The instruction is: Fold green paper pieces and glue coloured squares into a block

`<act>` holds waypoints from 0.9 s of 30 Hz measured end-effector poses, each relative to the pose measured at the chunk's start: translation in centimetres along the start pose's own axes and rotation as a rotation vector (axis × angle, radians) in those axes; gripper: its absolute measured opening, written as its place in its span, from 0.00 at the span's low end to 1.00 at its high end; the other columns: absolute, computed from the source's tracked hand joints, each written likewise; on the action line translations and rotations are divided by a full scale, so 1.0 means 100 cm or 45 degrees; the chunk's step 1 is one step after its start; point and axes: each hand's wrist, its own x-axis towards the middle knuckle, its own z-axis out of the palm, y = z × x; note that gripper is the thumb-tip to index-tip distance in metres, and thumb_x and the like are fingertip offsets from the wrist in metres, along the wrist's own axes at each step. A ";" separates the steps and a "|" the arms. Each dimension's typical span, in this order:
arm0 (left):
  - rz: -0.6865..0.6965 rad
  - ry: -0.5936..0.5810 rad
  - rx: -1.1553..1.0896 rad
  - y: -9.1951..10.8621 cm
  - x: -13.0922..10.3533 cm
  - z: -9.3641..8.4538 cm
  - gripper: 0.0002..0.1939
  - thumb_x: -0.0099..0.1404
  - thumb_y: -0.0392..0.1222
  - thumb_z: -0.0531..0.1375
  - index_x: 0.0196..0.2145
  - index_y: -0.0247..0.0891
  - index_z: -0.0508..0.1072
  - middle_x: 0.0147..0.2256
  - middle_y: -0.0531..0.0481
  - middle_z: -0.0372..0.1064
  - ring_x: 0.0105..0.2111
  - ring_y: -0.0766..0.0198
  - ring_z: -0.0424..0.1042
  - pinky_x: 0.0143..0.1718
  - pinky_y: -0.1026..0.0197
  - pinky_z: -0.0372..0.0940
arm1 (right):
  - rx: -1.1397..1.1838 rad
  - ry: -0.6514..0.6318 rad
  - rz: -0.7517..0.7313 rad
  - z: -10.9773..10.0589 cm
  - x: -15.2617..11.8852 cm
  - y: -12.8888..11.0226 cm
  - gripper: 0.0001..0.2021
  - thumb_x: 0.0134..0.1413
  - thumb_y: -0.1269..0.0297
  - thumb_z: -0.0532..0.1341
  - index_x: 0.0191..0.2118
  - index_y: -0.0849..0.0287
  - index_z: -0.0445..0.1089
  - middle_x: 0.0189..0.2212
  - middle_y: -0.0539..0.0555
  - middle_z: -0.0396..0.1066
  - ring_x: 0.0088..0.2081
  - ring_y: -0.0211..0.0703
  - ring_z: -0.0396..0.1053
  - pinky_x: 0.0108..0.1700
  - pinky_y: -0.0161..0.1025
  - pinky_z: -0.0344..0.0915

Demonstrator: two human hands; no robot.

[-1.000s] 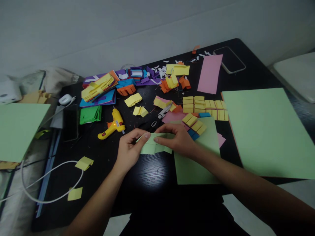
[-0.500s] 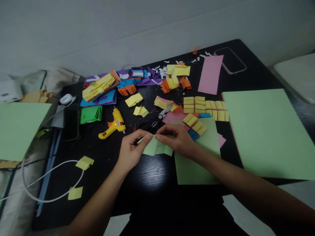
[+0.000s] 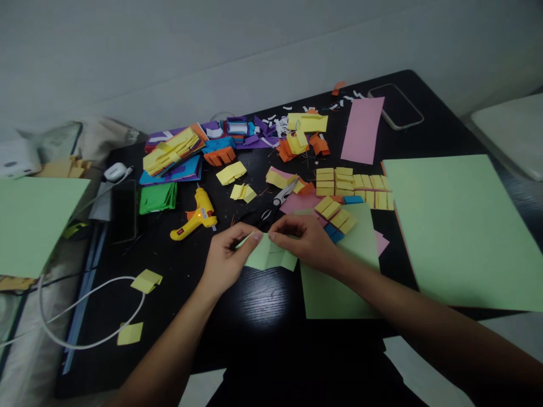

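Creased green paper (image 3: 276,258) sits at the centre of the frame, just below the middle. Left hand (image 3: 229,255) and right hand (image 3: 306,242) each pinch its upper edge between thumb and fingers.

Slanting the bare left forearm (image 3: 180,328) and bare right forearm (image 3: 394,302) inward from both sides. Holding the left hand (image 3: 224,257) and right hand (image 3: 311,240) close together, curling the fingers (image 3: 292,219), pinching between each thumb (image 3: 250,243) and forefinger (image 3: 238,228), pointing thumbs inward.
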 end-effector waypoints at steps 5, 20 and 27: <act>-0.043 -0.086 -0.058 -0.003 0.001 -0.002 0.11 0.66 0.47 0.68 0.32 0.36 0.80 0.23 0.53 0.73 0.22 0.68 0.67 0.23 0.68 0.61 | -0.033 -0.015 0.011 0.001 -0.001 -0.001 0.06 0.56 0.62 0.67 0.34 0.59 0.79 0.31 0.52 0.80 0.34 0.41 0.76 0.39 0.38 0.72; -0.058 0.014 -0.107 -0.004 0.004 -0.004 0.13 0.66 0.50 0.69 0.30 0.38 0.80 0.22 0.53 0.72 0.20 0.68 0.66 0.20 0.67 0.60 | -0.056 0.049 -0.006 0.001 0.000 -0.001 0.06 0.57 0.61 0.68 0.33 0.57 0.78 0.30 0.51 0.80 0.33 0.41 0.76 0.40 0.39 0.73; -0.073 -0.064 -0.123 -0.006 0.003 -0.005 0.14 0.67 0.51 0.68 0.32 0.37 0.81 0.23 0.52 0.73 0.21 0.68 0.67 0.21 0.67 0.60 | -0.043 -0.061 0.067 -0.001 0.000 -0.002 0.05 0.55 0.62 0.69 0.35 0.58 0.79 0.31 0.51 0.80 0.34 0.42 0.76 0.39 0.39 0.72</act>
